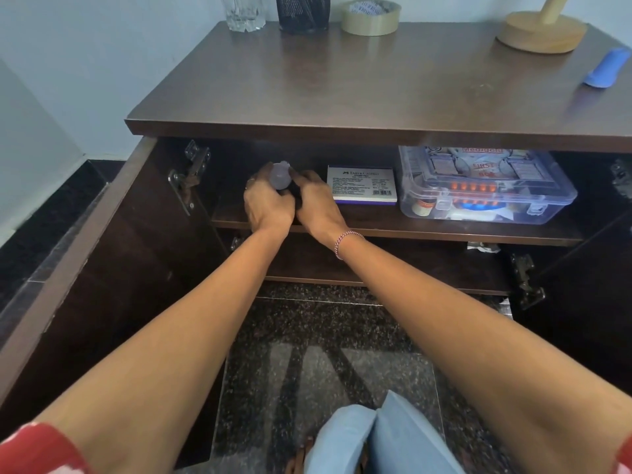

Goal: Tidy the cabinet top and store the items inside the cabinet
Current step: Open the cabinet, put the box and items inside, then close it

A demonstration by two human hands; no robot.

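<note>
Both my hands reach into the open dark wooden cabinet (342,131), onto the left part of its upper shelf (393,230). Between them stands a small bottle with a pale translucent cap (281,176). My left hand (268,203) curls round its left side and my right hand (316,203) grips its right side; the bottle's lower body is hidden by my fingers. On the same shelf lie a white and purple Faber-Castell box (361,184) and a clear plastic first aid box (485,183). On the cabinet top remain a glass (243,12), a black mesh pen holder (303,12), a tape roll (371,17), a wooden stand (542,30) and a blue object (607,66).
The left cabinet door (85,268) stands swung open toward me, and the right door (598,268) is open too. A lower shelf (410,268) lies beneath the upper one. My knees in light blue trousers (379,439) are over the speckled granite floor.
</note>
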